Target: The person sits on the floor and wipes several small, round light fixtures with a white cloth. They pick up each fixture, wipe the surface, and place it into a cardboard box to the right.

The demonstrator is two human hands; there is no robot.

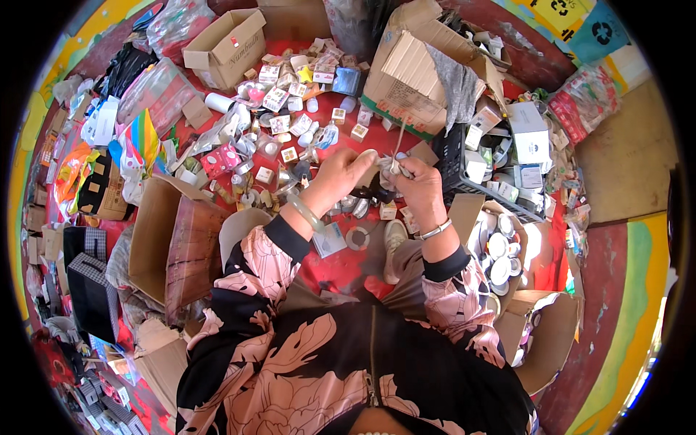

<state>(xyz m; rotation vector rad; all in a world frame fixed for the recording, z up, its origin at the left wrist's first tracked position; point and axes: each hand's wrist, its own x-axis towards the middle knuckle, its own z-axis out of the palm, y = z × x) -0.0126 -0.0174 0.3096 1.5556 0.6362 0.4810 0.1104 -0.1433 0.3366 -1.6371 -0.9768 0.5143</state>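
Note:
Both my hands are raised close together in front of me, over a heap of small goods. My right hand (423, 190) pinches a whitish, crumpled, knotted-looking piece (392, 168); I cannot tell whether it is cloth or plastic. A thin pale strand (399, 138) rises from it. Close on the left, the fingers of my left hand (344, 174) are drawn together, thumb toward the right hand. What they grip, if anything, is too small to make out. A small dark object (375, 190) shows just below and between the hands, partly hidden.
Small boxes and bottles (290, 123) lie heaped on red flooring ahead. A large open carton (413, 80) stands beyond my hands, a black crate (493, 174) of packages to their right. A box of round white containers (500, 250) and an open carton (174, 246) flank me.

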